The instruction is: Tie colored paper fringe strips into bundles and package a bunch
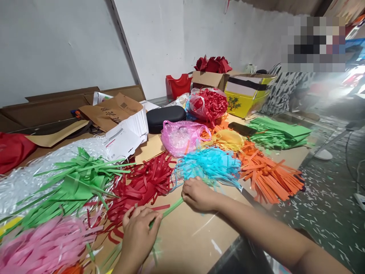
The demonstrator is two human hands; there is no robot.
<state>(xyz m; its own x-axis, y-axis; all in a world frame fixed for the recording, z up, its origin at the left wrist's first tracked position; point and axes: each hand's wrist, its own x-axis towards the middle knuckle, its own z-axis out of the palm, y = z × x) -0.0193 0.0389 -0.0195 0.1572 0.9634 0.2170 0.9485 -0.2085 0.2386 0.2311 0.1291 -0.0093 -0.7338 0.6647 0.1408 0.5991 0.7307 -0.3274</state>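
A narrow green strip (172, 207) is stretched slantwise between my two hands, low over the cardboard-covered table. My left hand (140, 232) pinches its near end between thumb and fingers. The fingers of my right hand (197, 194) are closed round the far end, just in front of a pile of light blue strips (212, 163). Beyond my left hand lies a heap of dark red strips (144, 180). Blurred green ends hang below my left hand.
Pink strips (45, 243) and green strips (76, 179) lie at left, orange strips (272, 175) at right. Behind are a pink plastic bag (182, 137), a black case (166, 117) and a yellow box (243, 101). Another person in patterned clothing (278, 91) sits at back right.
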